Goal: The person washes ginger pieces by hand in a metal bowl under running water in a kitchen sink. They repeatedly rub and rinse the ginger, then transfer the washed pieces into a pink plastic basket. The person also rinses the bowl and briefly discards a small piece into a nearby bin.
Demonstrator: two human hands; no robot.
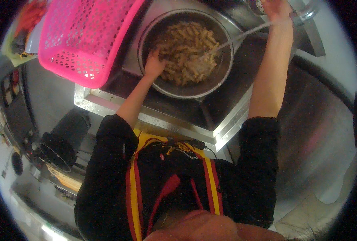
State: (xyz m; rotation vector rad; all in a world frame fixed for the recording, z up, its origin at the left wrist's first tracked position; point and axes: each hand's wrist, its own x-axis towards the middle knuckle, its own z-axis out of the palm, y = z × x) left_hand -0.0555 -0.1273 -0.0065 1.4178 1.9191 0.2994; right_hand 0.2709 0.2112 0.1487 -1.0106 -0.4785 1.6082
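Observation:
A wide metal bowl [226, 76] stands in the steel sink [242, 94], holding water and many yellowish-brown, finger-shaped pieces [194, 36] whose kind I cannot make out. My left hand [155, 64] is at the bowl's left inner side, fingers stretched toward the pieces, gripping nothing visible. From the tap [305, 15] at the upper right, a water stream [246, 32] runs slantwise into the bowl. My right hand [275, 8] reaches past the tap at the top edge, beside a round metal thing with holes [260, 5]. Its fingers are cut off by the frame.
A pink perforated plastic basket [72, 64] sits left of the bowl, overhanging the sink's rim [146, 118]. Lower left stands a dark cylindrical pot [62, 144]. Something red [30, 18] lies at the far upper left. A curved steel surface [311, 120] is on the right.

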